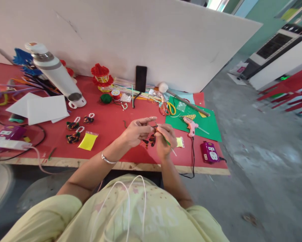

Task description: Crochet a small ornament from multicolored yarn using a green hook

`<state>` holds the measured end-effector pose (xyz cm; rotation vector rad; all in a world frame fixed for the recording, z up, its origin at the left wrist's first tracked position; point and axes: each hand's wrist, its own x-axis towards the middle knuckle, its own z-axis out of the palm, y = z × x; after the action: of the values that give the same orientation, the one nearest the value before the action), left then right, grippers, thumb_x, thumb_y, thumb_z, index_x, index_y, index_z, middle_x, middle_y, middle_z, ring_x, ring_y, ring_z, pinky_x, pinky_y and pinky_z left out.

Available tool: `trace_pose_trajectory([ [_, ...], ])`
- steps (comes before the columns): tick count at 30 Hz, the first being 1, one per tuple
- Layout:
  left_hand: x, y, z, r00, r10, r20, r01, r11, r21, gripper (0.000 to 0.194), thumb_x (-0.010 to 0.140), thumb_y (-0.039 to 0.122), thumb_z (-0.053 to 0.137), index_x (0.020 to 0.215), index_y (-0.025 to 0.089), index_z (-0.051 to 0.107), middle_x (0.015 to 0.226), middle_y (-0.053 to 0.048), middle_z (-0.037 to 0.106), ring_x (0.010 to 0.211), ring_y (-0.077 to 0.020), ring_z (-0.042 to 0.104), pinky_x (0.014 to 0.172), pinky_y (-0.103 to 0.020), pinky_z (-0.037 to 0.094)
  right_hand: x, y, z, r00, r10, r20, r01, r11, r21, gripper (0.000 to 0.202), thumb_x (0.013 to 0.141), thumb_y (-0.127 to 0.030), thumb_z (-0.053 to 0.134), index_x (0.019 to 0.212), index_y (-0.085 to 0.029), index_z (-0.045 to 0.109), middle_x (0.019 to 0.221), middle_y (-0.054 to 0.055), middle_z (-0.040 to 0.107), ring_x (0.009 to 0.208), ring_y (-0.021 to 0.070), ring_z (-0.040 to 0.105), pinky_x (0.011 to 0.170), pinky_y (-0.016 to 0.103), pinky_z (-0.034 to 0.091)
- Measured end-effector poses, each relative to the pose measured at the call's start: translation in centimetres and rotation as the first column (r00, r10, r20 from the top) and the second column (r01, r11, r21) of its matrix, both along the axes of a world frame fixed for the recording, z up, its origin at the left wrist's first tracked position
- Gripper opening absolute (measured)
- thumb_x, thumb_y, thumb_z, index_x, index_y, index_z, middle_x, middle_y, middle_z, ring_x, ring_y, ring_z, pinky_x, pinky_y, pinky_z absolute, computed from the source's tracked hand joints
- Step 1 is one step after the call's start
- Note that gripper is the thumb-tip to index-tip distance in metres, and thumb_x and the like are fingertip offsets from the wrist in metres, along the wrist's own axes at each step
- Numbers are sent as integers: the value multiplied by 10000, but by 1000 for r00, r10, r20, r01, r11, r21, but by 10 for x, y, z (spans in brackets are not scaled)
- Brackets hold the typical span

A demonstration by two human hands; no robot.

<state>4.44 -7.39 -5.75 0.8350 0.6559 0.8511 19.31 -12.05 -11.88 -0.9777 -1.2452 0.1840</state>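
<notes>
My left hand is closed in a pinch, index finger stretched out, on a small dark multicoloured yarn piece. My right hand meets it at the fingertips, wrapped round a thin tool with a green handle and a pale end. The yarn piece hangs between both hands, partly hidden by the fingers. On the red tabletop to the left lie similar dark charms with white bead loops, beside a yellow packet. Another pale yellow packet is just right of my right hand.
A pink glue gun and yellow-handled scissors lie by a green sheet. A purple power socket stands at the right edge. Further back are a phone, green yarn ball, white flask and cup.
</notes>
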Motion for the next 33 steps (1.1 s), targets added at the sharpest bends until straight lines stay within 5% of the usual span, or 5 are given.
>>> trace_pose_trajectory([
  [5, -23, 17, 8, 981, -190, -22, 190, 981, -25, 523, 586, 143, 920, 1101, 138, 828, 552, 57, 520, 399, -12, 289, 423, -206, 127, 35, 1, 25, 935, 346, 82, -338, 935, -105, 176, 891, -371, 809, 1063, -407, 824, 1116, 12, 841, 1001, 253, 787, 915, 482, 643],
  [17, -31, 21, 14, 948, -193, -253, 238, 957, 164, 493, 596, 117, 849, 1088, 101, 839, 674, -12, 655, 551, -81, 519, 512, -218, 335, 62, -7, 63, 827, 512, 234, -489, 859, -153, 192, 882, -253, 814, 1057, -328, 838, 1011, 50, 859, 891, 229, 794, 812, 413, 627],
  [24, -29, 20, 13, 934, -219, -281, 281, 939, 201, 439, 608, 162, 803, 1041, 110, 853, 711, -48, 720, 591, -117, 564, 557, -251, 407, 58, -7, 48, 822, 570, 7, -560, 808, -183, 107, 903, -370, 794, 971, -302, 841, 922, 56, 849, 850, 241, 794, 780, 422, 642],
  [30, 3, -1, -5, 903, 287, -321, -93, 858, 504, 564, 651, 142, 757, 1212, 131, 812, 688, 26, 645, 594, -81, 488, 579, -217, 403, 16, -13, 10, 989, 108, 97, -96, 988, -118, 145, 956, -312, 731, 1076, -316, 812, 1051, 53, 824, 981, 222, 783, 890, 418, 662],
  [33, 15, -10, -10, 918, 301, -259, -171, 888, 428, 572, 661, 170, 782, 1231, 123, 798, 716, 13, 668, 621, -88, 520, 589, -212, 427, 1, -11, 2, 951, -180, 251, 160, 982, 97, 297, 928, -188, 748, 1175, -348, 788, 1119, 55, 801, 1033, 230, 759, 909, 436, 650],
])
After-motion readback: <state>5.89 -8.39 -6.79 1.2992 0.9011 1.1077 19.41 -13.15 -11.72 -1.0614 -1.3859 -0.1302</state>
